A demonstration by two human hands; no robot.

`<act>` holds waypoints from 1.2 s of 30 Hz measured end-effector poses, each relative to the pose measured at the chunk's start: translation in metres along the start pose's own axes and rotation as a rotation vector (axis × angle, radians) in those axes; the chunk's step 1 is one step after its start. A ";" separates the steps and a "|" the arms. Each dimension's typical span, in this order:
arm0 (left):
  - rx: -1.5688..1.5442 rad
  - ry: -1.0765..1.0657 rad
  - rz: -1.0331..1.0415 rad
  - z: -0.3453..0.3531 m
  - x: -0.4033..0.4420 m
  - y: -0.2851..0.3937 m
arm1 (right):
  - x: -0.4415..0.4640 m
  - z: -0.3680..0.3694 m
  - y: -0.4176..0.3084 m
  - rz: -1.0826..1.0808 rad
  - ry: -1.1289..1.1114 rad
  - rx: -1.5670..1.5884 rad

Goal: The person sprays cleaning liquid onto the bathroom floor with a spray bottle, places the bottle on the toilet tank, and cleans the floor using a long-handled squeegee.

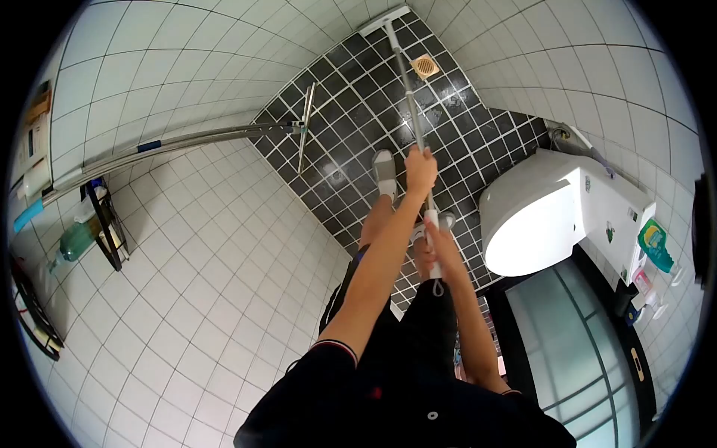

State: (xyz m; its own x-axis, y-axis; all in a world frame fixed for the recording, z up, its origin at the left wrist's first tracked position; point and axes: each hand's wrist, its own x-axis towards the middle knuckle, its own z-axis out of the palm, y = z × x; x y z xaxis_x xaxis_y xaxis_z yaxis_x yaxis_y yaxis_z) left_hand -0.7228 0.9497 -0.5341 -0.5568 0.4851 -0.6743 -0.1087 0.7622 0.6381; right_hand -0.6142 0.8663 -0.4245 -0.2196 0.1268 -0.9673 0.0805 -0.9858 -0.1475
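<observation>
A long-handled floor tool runs from near my body up to the far corner, where its white head [385, 21] lies on the floor along the wall. My left hand [421, 172] is closed around the grey metal pole [412, 112] partway down. Nearer to me, my right hand [442, 252] is wrapped around the white grip at the pole's end, with a hanging loop below it. The head rests on dark tiles [358, 89], some of which look wet. A square beige drain cover [426, 67] lies right of the pole.
A squeegee [305, 127] with a long metal handle leans at the left. The white toilet [534, 216] stands at the right, with a green bottle [655, 245] beyond it. A wall rack [108, 224] holds bottles at the left. My shoes [385, 170] are on the tiles.
</observation>
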 end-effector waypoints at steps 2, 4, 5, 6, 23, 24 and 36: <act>-0.027 -0.043 0.025 0.017 0.007 0.001 | -0.002 -0.004 -0.024 0.003 -0.004 -0.051; -0.034 -0.015 0.016 0.010 -0.001 -0.018 | -0.006 -0.007 -0.010 0.016 -0.015 -0.056; -0.046 0.006 0.034 0.005 0.004 -0.025 | 0.002 -0.002 0.007 -0.025 -0.006 -0.123; 0.050 0.077 0.146 0.002 0.017 -0.062 | 0.006 0.004 0.021 -0.066 0.004 -0.190; 0.282 -0.173 0.119 0.004 -0.010 -0.158 | -0.011 -0.057 0.045 0.065 -0.032 -0.248; 0.266 -0.203 0.235 0.019 -0.005 -0.172 | -0.013 -0.064 0.033 0.062 -0.036 -0.258; -0.294 -0.236 -0.154 0.093 -0.018 -0.023 | -0.027 -0.126 -0.074 0.131 -0.001 -0.428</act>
State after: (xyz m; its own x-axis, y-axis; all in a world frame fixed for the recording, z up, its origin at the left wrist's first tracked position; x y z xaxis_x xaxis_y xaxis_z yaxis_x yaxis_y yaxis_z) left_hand -0.6343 0.9636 -0.5710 -0.3155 0.4860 -0.8150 -0.4260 0.6949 0.5793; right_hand -0.4919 0.9493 -0.4132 -0.1820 0.0039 -0.9833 0.5029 -0.8589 -0.0965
